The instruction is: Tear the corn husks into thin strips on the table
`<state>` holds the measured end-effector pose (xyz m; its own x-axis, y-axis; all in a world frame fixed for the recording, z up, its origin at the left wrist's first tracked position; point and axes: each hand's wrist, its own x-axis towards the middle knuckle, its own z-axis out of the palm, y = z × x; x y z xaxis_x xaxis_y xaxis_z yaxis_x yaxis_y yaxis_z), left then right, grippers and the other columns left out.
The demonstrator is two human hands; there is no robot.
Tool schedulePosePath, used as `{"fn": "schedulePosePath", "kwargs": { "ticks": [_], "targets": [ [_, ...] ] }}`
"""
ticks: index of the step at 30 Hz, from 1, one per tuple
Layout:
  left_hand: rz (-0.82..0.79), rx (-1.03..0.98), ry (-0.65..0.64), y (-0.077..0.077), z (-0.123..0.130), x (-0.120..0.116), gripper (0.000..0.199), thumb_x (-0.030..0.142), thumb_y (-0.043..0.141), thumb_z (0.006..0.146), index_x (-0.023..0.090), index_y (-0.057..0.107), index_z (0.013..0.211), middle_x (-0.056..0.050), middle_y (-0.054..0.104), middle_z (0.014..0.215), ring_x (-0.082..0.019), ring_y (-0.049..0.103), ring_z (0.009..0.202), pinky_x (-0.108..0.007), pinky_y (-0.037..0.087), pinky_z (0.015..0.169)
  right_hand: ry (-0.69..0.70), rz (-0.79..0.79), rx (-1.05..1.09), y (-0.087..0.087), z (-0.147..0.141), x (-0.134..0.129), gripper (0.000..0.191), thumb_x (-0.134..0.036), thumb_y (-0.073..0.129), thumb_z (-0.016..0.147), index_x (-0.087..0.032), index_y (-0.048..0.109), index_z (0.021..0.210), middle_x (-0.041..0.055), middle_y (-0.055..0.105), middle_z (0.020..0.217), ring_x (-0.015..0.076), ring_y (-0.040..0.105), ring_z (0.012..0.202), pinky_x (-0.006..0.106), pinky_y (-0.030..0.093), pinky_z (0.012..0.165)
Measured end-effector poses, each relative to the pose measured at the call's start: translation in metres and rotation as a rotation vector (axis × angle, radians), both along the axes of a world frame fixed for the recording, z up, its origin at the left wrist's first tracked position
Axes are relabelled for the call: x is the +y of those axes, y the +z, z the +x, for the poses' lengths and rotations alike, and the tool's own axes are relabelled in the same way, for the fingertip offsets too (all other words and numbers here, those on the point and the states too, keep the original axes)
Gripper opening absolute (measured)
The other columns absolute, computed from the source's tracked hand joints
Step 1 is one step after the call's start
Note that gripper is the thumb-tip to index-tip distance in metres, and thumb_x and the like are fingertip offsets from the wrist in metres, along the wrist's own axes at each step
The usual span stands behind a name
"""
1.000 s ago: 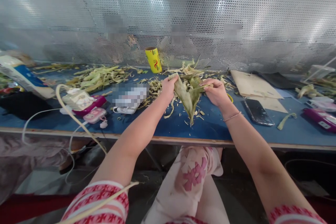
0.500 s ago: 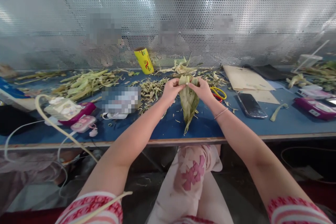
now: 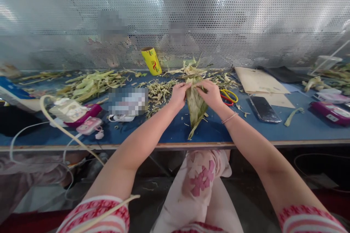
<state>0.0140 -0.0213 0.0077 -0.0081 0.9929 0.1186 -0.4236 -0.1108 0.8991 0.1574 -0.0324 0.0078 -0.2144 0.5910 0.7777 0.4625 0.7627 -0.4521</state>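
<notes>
A broad green-brown leaf [image 3: 195, 107] hangs point down over the blue tabletop, its tip close to the table's front edge. My left hand [image 3: 179, 94] pinches its top left side between thumb and fingers. On the top right side, my right hand [image 3: 210, 93] is closed on the same leaf, thumb and fingertips near the upper edge. Just behind and beside the hands lie shredded leaf scraps [image 3: 158, 93]. Red and yellow scissor handles [image 3: 229, 96] sit right of my right hand.
A yellow tube [image 3: 152, 62] stands tilted at the back. Leaf strips [image 3: 94, 83], a purple device [image 3: 86, 114] and a cable are on the left. On the right are a phone [image 3: 264, 109], cardboard [image 3: 259, 82] and another purple device [image 3: 330, 113].
The leaf's top has altered shape between my fingers, and its lower tip has swung slightly left. Both hands keep hold of it. The view has shifted a little.
</notes>
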Motion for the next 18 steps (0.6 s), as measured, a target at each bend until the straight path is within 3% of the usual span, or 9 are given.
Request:
{"fn": "schedulePosePath", "kwargs": {
  "ticks": [6, 13, 18],
  "targets": [
    [-0.042, 0.016, 0.163, 0.0, -0.015, 0.015, 0.023, 0.026, 0.074, 0.069, 0.015, 0.056, 0.058, 0.002, 0.054, 0.05, -0.008, 0.047, 0.045, -0.022, 0.036, 0.049, 0.239, 0.057, -0.028, 0.01, 0.004, -0.009, 0.014, -0.027, 0.061, 0.081, -0.03, 0.074, 0.077, 0.0021, 0.072, 0.082, 0.0223, 0.062, 0.084, 0.044, 0.046, 0.088],
    [-0.08, -0.08, 0.388, -0.004, -0.044, 0.046, 0.022, 0.022, 0.07, 0.073, 0.016, 0.055, 0.057, 0.003, 0.053, 0.051, -0.008, 0.048, 0.047, -0.024, 0.037, 0.054, 0.45, -0.028, 0.0, 0.023, 0.009, -0.017, 0.01, -0.034, 0.067, 0.078, -0.034, 0.077, 0.076, 0.0006, 0.074, 0.08, 0.0216, 0.064, 0.079, 0.048, 0.047, 0.09],
    [-0.064, -0.166, 0.414, -0.007, -0.059, 0.056, 0.024, 0.016, 0.062, 0.079, 0.016, 0.052, 0.057, 0.004, 0.052, 0.049, -0.007, 0.047, 0.046, -0.022, 0.038, 0.055, 0.51, -0.071, 0.12, 0.022, 0.014, -0.016, 0.009, -0.041, 0.074, 0.073, -0.032, 0.077, 0.072, 0.0016, 0.072, 0.075, 0.0209, 0.064, 0.08, 0.043, 0.05, 0.084]
  ]
}}
